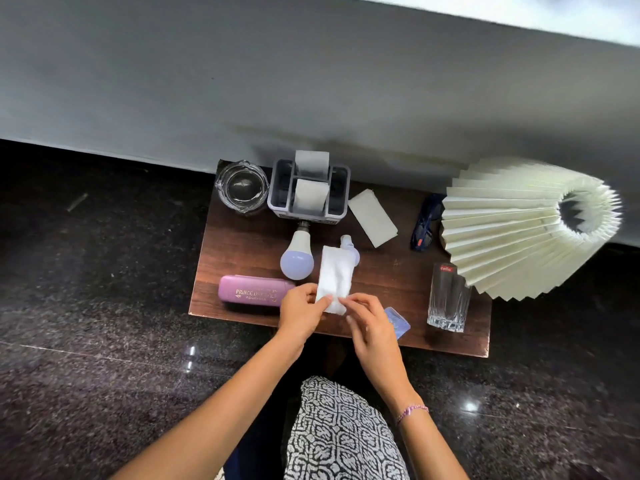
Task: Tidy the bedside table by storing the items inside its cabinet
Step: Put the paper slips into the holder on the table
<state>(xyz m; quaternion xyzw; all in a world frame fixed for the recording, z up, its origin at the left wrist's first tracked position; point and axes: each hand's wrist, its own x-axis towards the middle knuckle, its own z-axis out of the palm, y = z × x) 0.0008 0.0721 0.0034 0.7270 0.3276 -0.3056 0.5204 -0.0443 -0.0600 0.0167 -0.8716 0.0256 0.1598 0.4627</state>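
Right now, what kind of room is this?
Probably a bedroom corner: a small wooden bedside table against a wall, carrying a pleated lamp shade, a spectacle case and a drinking glass. Both hands hold a white tissue.

Open wood is left at the centre-right of the tabletop (388,271), hemmed by a folded card (372,217), a tall glass (446,299) and the lampshade (526,230); the left half is crowded by a bulb (297,256) and a purple case (252,292).

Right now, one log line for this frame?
phase: folding tissue | left hand: pinching white tissue | right hand: pinching tissue | stored: nothing visible | bedside table: cluttered
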